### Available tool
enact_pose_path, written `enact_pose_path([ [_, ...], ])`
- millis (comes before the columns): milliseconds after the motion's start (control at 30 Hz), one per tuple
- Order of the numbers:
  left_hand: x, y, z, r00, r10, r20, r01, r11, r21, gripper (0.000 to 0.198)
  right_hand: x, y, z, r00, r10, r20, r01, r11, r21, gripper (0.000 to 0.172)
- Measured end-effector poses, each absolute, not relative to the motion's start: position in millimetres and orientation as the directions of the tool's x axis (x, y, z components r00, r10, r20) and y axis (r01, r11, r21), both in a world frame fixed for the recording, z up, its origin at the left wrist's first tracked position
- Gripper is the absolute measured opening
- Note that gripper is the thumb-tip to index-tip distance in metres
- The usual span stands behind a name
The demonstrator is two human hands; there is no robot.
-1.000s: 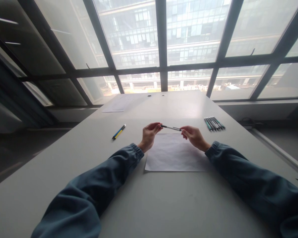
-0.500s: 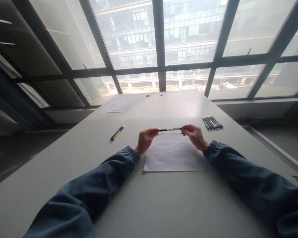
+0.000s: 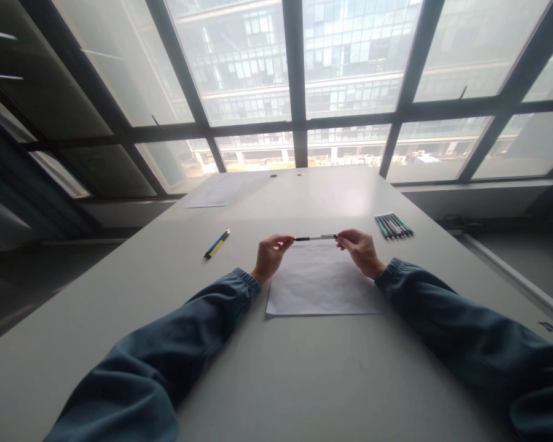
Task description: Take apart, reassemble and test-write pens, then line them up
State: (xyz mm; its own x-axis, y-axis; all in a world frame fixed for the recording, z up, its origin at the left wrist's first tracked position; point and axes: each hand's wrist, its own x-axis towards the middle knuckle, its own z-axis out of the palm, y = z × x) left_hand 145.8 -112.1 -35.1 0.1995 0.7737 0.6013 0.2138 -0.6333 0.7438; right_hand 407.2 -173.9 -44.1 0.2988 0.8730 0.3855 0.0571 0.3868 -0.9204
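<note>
A pen [image 3: 314, 237] with a black grip and a clear-grey barrel is stretched level between my two hands. The fingertips of my left hand [image 3: 273, 253] pinch its black tip end. At the other end, by the clip, my right hand [image 3: 360, 250] pinches it between thumb and fingers. Below the pen lies a white sheet of paper [image 3: 325, 282], its top corners near my wrists. The pen appears raised above the table, over the sheet's far edge.
On the white table [image 3: 304, 374], a blue pen and a yellow pen [image 3: 217, 245] lie side by side at left. A row of several pens [image 3: 394, 226], green, black and grey, lies at right. More paper [image 3: 214, 193] rests at the far left, before the windows.
</note>
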Motion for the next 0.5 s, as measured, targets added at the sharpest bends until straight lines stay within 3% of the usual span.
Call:
enact_pose_path([
  [500, 146.1, -115.5, -28.1, 0.222, 0.716, 0.662, 0.252, -0.698, 0.671, 0.018, 408.6, -172.1, -47.0, 0.302, 0.865, 0.399, 0.063, 0.4, -0.914, 0.033],
])
